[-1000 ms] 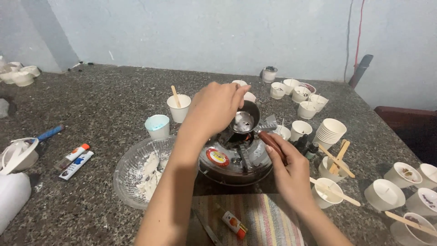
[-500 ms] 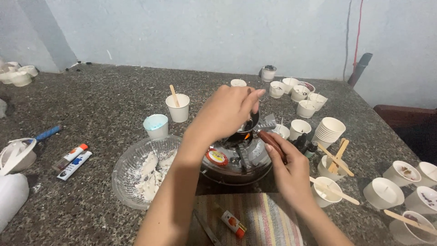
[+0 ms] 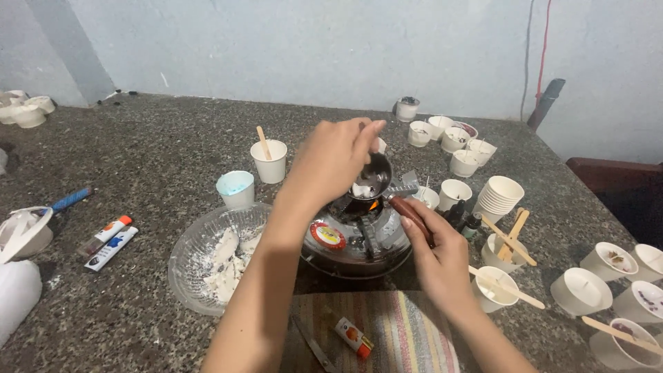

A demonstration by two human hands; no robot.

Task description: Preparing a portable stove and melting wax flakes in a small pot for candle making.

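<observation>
**Holding a small melting pot over a lit burner**

Pinched together above the small dark metal pot (image 3: 373, 178), the fingertips (image 3: 364, 136) of the left hand (image 3: 331, 162) are bunched and pointed down toward the white lumps lying in the pot; whether anything is held between them cannot be told. The left wrist is bent downward and the forearm is stretched forward from the lower edge of the view, crossing over the clear glass bowl (image 3: 200, 255).

The right hand (image 3: 436, 252) is closed around the reddish-brown wooden handle (image 3: 412, 217) of the pot, thumb laid along it, with the forearm angled in from the lower right. The pot is held just above a small orange flame (image 3: 373, 205) in the round metal burner (image 3: 356, 242), which is dark, shiny and stained.

Pale, crumbly white chunks are seen in the glass bowl, just left of the burner. A striped woven cloth (image 3: 407, 331) is spread in front, with a small lighter (image 3: 353, 338) on it. Smooth white paper cups (image 3: 501, 197) are scattered over the speckled grey stone table (image 3: 159, 159), several with flat wooden sticks (image 3: 511, 238) laid across or standing inside.
</observation>
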